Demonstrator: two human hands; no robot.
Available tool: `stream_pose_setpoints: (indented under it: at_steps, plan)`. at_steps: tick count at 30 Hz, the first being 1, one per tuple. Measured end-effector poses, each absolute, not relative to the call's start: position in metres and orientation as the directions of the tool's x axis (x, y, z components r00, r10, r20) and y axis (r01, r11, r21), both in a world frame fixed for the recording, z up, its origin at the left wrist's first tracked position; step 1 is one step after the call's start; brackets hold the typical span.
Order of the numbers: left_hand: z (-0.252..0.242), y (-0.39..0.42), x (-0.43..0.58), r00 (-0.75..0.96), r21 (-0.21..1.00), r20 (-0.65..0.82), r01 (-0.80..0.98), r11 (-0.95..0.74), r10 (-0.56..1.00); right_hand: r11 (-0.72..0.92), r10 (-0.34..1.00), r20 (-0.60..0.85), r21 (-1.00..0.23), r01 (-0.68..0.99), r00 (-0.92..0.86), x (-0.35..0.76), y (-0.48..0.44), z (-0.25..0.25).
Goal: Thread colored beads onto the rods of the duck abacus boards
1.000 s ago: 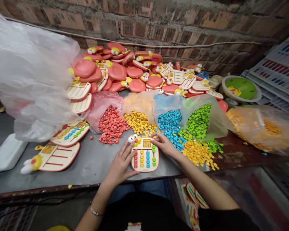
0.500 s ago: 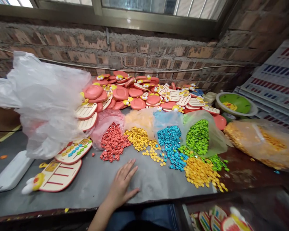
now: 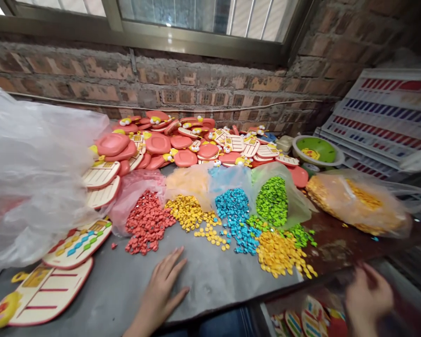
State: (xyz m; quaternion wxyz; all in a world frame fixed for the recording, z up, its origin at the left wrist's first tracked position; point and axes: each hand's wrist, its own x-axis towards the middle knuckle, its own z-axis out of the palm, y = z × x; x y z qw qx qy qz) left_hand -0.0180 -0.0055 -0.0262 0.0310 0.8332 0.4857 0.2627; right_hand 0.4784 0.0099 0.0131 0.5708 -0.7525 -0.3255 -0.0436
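My left hand [image 3: 163, 288] lies palm down on the grey table covering [image 3: 196, 267], fingers spread, holding nothing. Just beyond its fingertips spill red beads [image 3: 149, 224] and yellow beads [image 3: 185, 210] from clear bags. Blue beads [image 3: 233, 208] and green beads [image 3: 272, 201] lie farther right, with a loose heap of yellow pieces [image 3: 280, 252] in front. At the lower right my right hand [image 3: 370, 295] is raised over a container of bead-filled boards [image 3: 312, 318]. Its fingers are bent and blurred; whether anything is in them does not show. A cream board with slots [image 3: 56, 290] lies left.
Red-backed boards with yellow heads [image 3: 157, 142] are piled against the brick wall [image 3: 196, 89]. A large clear plastic bag [image 3: 31, 173] stands left beside a bead-filled board [image 3: 80, 243]. To the right are a green bowl [image 3: 326, 150] and a bag of yellow pieces [image 3: 358, 206].
My right hand has come into view at the lower right. The view has shifted, so the table things sit farther left. My left hand stays flat on the table.
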Motion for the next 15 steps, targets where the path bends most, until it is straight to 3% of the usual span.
stream_pose_setpoints:
  at_steps: [1, 4, 6, 7, 10, 15]
  plan:
    - [-0.026, -0.005, -0.018, 0.394, 0.301, 0.407, 0.794, -0.529, 0.824, -0.044, 0.377, 0.527, -0.811, 0.584, 0.761, 0.469, 0.038, 0.026]
    - [-0.028, -0.003, -0.02, 0.419, 0.264, 0.418, 0.793, -0.549, 0.806, 0.203, 0.572, 0.729, -0.569, 0.797, 0.375, 0.422, 0.134, 0.08]
    - [-0.029, -0.002, -0.021, 0.432, 0.245, 0.423, 0.792, -0.559, 0.797, 0.366, 0.707, 0.707, -0.392, 0.844, 0.022, 0.386, 0.201, 0.114]
    - [-0.029, -0.002, -0.021, 0.434, 0.24, 0.426, 0.792, -0.561, 0.794, 0.405, 0.779, 0.614, -0.336, 0.85, -0.129, 0.37, 0.235, 0.127]
    - [-0.028, -0.001, -0.022, 0.425, 0.233, 0.436, 0.798, -0.556, 0.793, 0.411, 0.849, 0.468, -0.29, 0.864, -0.246, 0.336, 0.324, 0.14]
    - [-0.023, 0.0, -0.021, 0.399, 0.242, 0.457, 0.804, -0.543, 0.795, 0.314, 0.912, 0.334, -0.191, 0.93, -0.24, 0.322, 0.406, 0.102]
